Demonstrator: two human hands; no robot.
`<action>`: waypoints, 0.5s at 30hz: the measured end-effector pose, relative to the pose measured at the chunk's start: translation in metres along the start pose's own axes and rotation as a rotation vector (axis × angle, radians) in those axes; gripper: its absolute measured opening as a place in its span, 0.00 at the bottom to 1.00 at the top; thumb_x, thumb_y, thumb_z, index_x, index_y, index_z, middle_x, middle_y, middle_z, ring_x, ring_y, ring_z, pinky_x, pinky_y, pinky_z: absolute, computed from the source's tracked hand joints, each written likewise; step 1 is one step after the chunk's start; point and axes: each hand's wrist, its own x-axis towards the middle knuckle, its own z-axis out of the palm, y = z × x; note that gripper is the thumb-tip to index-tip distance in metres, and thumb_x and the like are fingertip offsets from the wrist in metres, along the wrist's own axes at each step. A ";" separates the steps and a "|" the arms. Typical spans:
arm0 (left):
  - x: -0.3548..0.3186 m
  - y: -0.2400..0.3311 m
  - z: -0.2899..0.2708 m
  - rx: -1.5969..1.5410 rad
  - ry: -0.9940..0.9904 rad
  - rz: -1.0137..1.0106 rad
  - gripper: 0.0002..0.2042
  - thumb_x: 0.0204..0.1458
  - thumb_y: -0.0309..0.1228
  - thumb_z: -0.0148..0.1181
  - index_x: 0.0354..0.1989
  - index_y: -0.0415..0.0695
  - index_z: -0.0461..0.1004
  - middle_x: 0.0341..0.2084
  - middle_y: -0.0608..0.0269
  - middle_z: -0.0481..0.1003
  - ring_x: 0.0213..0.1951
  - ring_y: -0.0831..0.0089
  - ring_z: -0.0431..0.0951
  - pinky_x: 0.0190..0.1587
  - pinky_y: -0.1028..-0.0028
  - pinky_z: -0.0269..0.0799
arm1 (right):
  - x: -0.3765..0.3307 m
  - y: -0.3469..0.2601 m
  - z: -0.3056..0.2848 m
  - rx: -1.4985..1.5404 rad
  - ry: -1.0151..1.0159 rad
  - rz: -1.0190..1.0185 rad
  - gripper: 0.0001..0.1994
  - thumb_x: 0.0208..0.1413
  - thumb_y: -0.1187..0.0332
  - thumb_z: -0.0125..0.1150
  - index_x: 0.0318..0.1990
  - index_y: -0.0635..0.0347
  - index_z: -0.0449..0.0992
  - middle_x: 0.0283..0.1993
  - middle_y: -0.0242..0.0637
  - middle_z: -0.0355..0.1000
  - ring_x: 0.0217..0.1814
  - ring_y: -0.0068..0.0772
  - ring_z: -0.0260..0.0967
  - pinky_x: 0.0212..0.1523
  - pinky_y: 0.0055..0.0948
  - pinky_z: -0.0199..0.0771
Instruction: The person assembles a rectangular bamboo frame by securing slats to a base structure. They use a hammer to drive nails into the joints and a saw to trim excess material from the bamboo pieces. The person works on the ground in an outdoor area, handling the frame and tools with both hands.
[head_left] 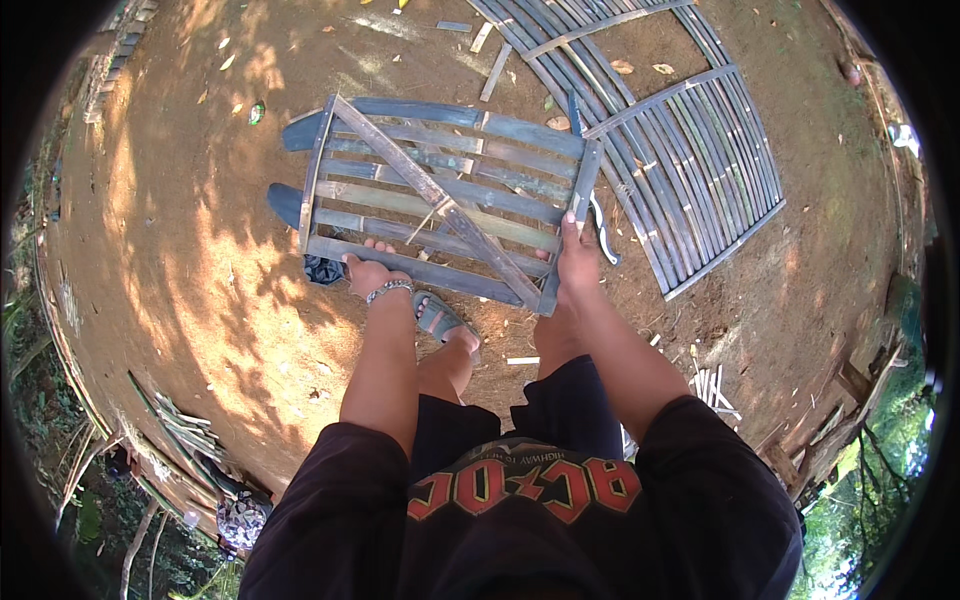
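Observation:
I hold up a slatted bamboo panel (430,190) with both hands. Dark strips run along its edges and one strip crosses it diagonally. My left hand (370,275), with a bracelet at the wrist, grips the near edge strip toward the left, fingers passing underneath. At the near right corner my right hand (577,262) is closed round the right end strip, thumb on top. Just right of that hand, a curved white and black handle (602,232) shows beside the panel. Some black crumpled material (323,270) is partly hidden under the panel's left corner.
A larger bamboo slat frame (690,170) lies on the bare earth at the far right. Loose offcuts (497,70) are scattered beyond the panel, pale sticks (712,388) at near right. Bamboo poles (185,430) are piled at the left. My sandalled foot (445,322) stands below the panel.

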 end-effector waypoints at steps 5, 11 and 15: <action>-0.061 0.035 0.011 0.379 -0.218 0.165 0.27 0.68 0.47 0.39 0.50 0.31 0.71 0.41 0.50 0.77 0.41 0.60 0.77 0.46 0.63 0.74 | -0.066 -0.066 -0.011 0.016 0.047 -0.190 0.25 0.67 0.46 0.51 0.48 0.64 0.71 0.39 0.34 0.71 0.34 0.26 0.72 0.34 0.27 0.79; -0.193 0.084 0.019 1.014 -0.629 0.936 0.23 0.58 0.39 0.62 0.55 0.33 0.70 0.46 0.46 0.77 0.44 0.63 0.78 0.46 0.68 0.73 | -0.153 -0.125 -0.039 0.030 0.038 -0.558 0.18 0.69 0.51 0.51 0.43 0.59 0.70 0.34 0.30 0.69 0.31 0.21 0.69 0.31 0.27 0.76; -0.209 0.088 0.037 1.017 -0.949 0.609 0.18 0.58 0.38 0.63 0.49 0.35 0.74 0.34 0.56 0.81 0.36 0.73 0.81 0.38 0.73 0.74 | -0.195 -0.139 -0.045 0.014 0.049 -0.699 0.17 0.68 0.54 0.54 0.40 0.62 0.71 0.33 0.32 0.71 0.30 0.22 0.70 0.31 0.27 0.77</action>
